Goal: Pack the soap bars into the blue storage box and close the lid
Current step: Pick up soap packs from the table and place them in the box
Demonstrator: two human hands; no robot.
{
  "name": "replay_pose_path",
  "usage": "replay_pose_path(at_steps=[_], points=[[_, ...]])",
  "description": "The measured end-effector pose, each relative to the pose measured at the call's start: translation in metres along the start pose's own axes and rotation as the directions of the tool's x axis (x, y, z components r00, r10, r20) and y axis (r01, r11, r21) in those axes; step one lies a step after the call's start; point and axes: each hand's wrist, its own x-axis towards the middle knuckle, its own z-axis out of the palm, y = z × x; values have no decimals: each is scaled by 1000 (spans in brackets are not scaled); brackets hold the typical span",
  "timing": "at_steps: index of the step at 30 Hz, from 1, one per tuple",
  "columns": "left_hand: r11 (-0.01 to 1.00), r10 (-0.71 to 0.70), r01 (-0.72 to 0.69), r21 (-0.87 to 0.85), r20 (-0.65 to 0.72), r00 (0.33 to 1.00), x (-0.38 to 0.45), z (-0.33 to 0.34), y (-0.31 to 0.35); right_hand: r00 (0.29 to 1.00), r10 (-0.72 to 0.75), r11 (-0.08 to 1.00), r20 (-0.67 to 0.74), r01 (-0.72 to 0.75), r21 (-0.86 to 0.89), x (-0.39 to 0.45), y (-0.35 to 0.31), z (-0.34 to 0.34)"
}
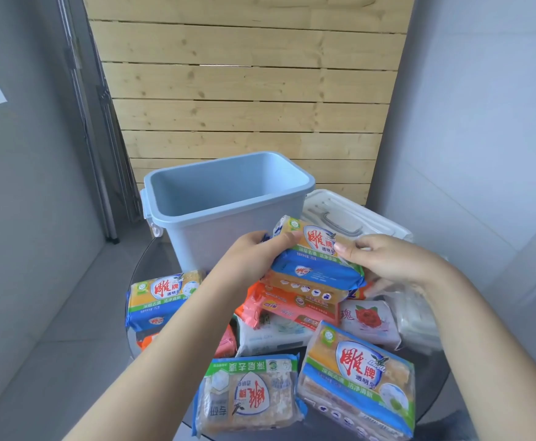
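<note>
Nearest to me are two big soap packs on the round dark worktop (432, 377): a yellow-and-blue soap pack (360, 378) near right and an upside-down soap pack (249, 394) just left of it. Behind those sits a messy heap, with a white rose-print bar (368, 319), a pink-orange pack (292, 308) and another blue-and-yellow pack (161, 297) off to the left. Above the heap I've got both hands on a lifted soap pack (314, 253), left hand (250, 259) gripping its left end, right hand (384, 259) pinching its right end with the fingers curled round. It's raised just in front of the blue storage box (228, 198), which stands open at the far side of the worktop. The white lid (355, 218) with its grey handle lies flat just right of the box. Wooden slat wall (247, 90) behind it all.
</note>
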Motion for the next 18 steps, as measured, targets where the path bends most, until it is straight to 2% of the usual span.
replay_pose_path(at_steps=[3,7,12,18], points=[[999,-5,6,37,-35,999,1,-1,1,996,8,987,87,-22,158,1,4,5],[1000,3,-3,1,-66,998,-2,2,2,999,-37,944,9,32,328,1,2,9],[994,82,-89,-64,-103,991,-12,-5,8,981,-121,912,-152,171,373,-5,-8,7],[973,210,-221,-74,-133,969,-19,-32,43,932,-245,879,-268,330,344,-13,-45,-10]])
